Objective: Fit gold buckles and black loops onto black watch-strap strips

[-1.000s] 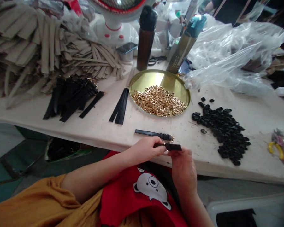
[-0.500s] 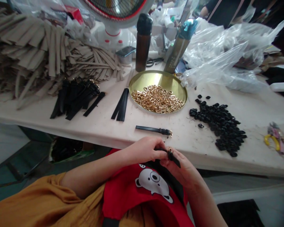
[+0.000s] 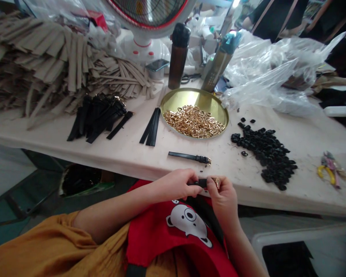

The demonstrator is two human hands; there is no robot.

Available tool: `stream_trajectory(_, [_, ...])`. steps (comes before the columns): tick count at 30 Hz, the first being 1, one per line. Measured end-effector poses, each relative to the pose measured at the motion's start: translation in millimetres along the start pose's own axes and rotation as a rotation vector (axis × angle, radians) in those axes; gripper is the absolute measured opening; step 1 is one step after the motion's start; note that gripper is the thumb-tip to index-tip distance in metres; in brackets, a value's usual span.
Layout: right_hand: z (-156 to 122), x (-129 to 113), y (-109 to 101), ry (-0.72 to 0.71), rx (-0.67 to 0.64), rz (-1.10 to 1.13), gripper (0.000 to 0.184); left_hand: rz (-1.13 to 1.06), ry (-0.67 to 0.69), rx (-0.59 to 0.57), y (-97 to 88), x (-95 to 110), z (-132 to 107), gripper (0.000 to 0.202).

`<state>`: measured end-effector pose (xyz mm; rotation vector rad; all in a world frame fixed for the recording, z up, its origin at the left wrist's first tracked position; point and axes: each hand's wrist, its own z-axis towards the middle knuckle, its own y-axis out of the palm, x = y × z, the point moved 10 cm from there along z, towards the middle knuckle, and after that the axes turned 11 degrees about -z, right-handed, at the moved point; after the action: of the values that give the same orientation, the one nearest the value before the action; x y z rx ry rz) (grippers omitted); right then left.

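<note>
My left hand [image 3: 177, 184] and my right hand [image 3: 223, 194] meet at the table's near edge, both pinched on a short black strap [image 3: 202, 182] with a gold buckle at its right end. Just beyond them a finished black strap with buckle [image 3: 190, 157] lies flat on the table. Further back stands a round gold tray [image 3: 196, 100] holding several gold buckles [image 3: 193, 122]. To the right lies a heap of black loops [image 3: 265, 152]. A small bundle of bare black straps [image 3: 151, 127] rests left of the tray.
A pile of black straps [image 3: 99, 115] and a big stack of tan strips [image 3: 54, 69] fill the left. Behind the tray stand a fan base [image 3: 144, 42], a brown bottle [image 3: 177, 55] and a teal-capped bottle [image 3: 220, 63]. Clear plastic bags [image 3: 276, 73] lie at back right, yellow pliers [image 3: 328, 171] at far right.
The strap in my hands was angled downward half a second ago; it is now level, with my right hand raised and curled over its buckle end. The camera view shifted slightly.
</note>
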<state>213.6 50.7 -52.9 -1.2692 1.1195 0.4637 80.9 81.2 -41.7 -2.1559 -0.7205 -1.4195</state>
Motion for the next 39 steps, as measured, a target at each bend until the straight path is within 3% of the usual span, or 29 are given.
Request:
stream_trajectory(2, [1, 1, 3, 0.011, -0.016, 0.008, 0.027, -0.061, -0.034, -0.019, 1.4, -9, 3, 0.023])
stream_trajectory(5, [2, 5, 22, 0.078, -0.227, 0.161, 0.036, -0.091, -0.04, -0.042, 1.1, -13, 7, 0.023])
stream_trajectory(9, [-1, 12, 40, 0.131, -0.472, 0.142, 0.029, -0.154, -0.063, -0.109, 4.1, -16, 10, 0.026])
stream_trajectory(11, [1, 16, 39, 0.129, -0.466, 0.109, 0.028, -0.229, -0.091, -0.153, 6.6, -19, 12, 0.027])
stream_trajectory(14, [7, 17, 30, 0.069, -0.346, -0.005, 0.024, -0.345, -0.131, -0.188, 7.6, -23, 15, 0.028])
stream_trajectory(19, [10, 3, 25, -0.11, -0.225, -0.254, 0.015, -0.516, -0.224, -0.128, 6.2, -36, 24, 0.019])
stream_trajectory(23, [5, 3, 30, -0.159, -0.291, -0.263, 0.012, -0.527, -0.284, -0.097, 10.0, -44, 29, 0.016])
stream_trajectory(31, [-12, 25, 35, -0.046, -0.529, -0.097, 0.015, -0.452, -0.29, -0.202, 27.7, -43, 23, 0.015])
stream_trajectory(39, [-29, 23, 38, -0.086, -0.594, -0.109, 0.011, -0.435, -0.333, -0.235, 42.1, -56, 4, 0.02])
